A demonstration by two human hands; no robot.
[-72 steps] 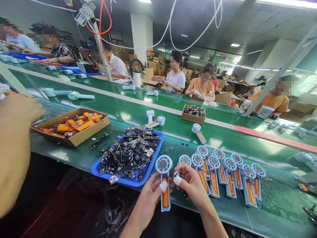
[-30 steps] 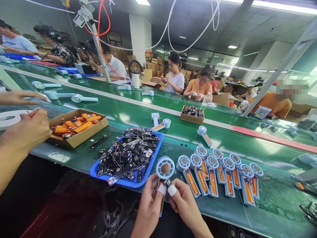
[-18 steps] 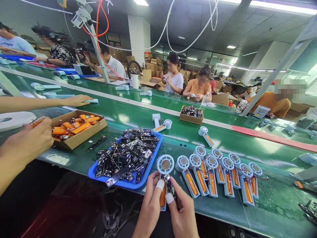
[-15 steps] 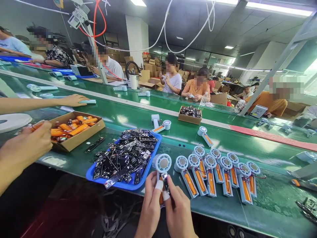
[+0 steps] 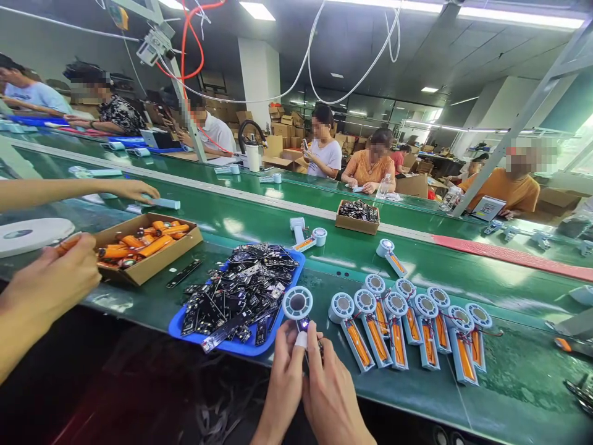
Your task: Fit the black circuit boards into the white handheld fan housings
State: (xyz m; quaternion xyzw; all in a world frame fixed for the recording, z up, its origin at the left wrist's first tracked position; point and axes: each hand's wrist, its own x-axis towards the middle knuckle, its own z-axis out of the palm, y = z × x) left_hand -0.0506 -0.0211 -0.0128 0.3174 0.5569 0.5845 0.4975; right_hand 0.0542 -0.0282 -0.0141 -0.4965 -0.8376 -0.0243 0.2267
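My left hand [image 5: 283, 382] and my right hand [image 5: 330, 395] are pressed together at the near edge of the green belt, both gripping one light blue fan half-shell [image 5: 297, 304]. Its round head sticks up above my thumbs; the handle is hidden between my palms. A small purple light glows at the neck just above my taped left thumb. To the right lies a row of several open fan shells [image 5: 407, 327] with orange batteries in their handles. A blue tray [image 5: 241, 346] heaped with black circuit boards sits just left of my hands.
A cardboard box of orange batteries [image 5: 148, 244] stands at the left, with a co-worker's hand [image 5: 50, 287] next to it and another hand [image 5: 132, 188] on a fan on the belt. A small box of boards [image 5: 357, 216] sits further back. Several people work across the belt.
My hands have closed together round the fan's handle, hiding its orange battery and the small board my right hand held. A purple light now shows at the neck. The co-worker reached onto the belt.
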